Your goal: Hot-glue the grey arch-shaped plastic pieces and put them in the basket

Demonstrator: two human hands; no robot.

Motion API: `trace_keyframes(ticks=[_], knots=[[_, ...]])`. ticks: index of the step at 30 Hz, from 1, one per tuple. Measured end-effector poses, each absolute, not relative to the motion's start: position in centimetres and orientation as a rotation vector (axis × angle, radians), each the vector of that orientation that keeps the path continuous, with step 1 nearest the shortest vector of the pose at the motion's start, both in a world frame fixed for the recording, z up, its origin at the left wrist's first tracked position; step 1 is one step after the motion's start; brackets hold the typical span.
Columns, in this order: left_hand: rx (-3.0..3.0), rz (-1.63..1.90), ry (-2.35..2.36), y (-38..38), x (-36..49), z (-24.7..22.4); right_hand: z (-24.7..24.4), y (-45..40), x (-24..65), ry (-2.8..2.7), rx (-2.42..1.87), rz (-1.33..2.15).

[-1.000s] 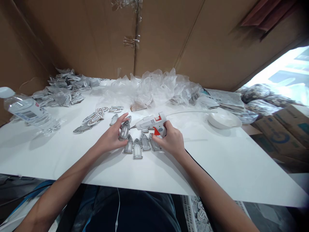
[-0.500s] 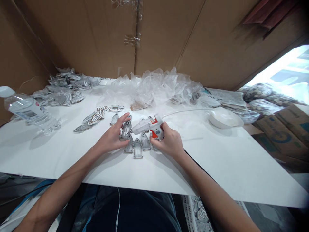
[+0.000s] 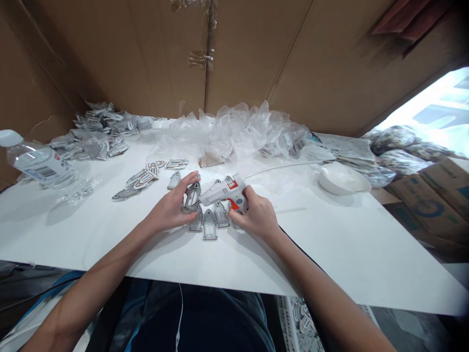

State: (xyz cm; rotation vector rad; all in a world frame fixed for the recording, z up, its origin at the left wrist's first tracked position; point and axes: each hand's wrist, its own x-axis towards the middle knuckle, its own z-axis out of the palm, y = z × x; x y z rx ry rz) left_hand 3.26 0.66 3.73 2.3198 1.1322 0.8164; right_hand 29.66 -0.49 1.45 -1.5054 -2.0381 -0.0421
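Observation:
My right hand point(image 3: 261, 215) is wrapped round the handle of a white hot glue gun point(image 3: 222, 190) with a red-orange trigger. Its nozzle points left, at a small grey pointed-arch piece point(image 3: 193, 196) that my left hand point(image 3: 172, 208) steadies between curved fingers and thumb. The fingers partly hide that piece. Several like pieces lie just below the gun, one grey arch piece point(image 3: 210, 226) nearest me and another grey piece point(image 3: 221, 215) beside it. A glue stick point(image 3: 286, 167) sticks out long from the back of the gun.
Left stand a plastic water bottle point(image 3: 47, 168) and a pile of bagged grey pieces point(image 3: 106, 124). Loose patterned pieces point(image 3: 146, 177) lie nearer. Clear plastic bags point(image 3: 245, 129) line the cardboard wall point(image 3: 249, 54). A white bowl point(image 3: 343, 180) and cardboard boxes point(image 3: 436, 195) are at right.
Almost nothing differs. The glue gun and both hands keep their places, and the whole view has shifted very slightly.

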Motion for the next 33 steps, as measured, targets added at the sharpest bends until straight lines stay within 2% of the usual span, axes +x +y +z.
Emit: trace_keyframes(ticks=[33], knots=[[2.331,0.827,1.104,0.64,3.15,3.70,1.89,-0.38,29.63,-2.032,-1.545,0.076]])
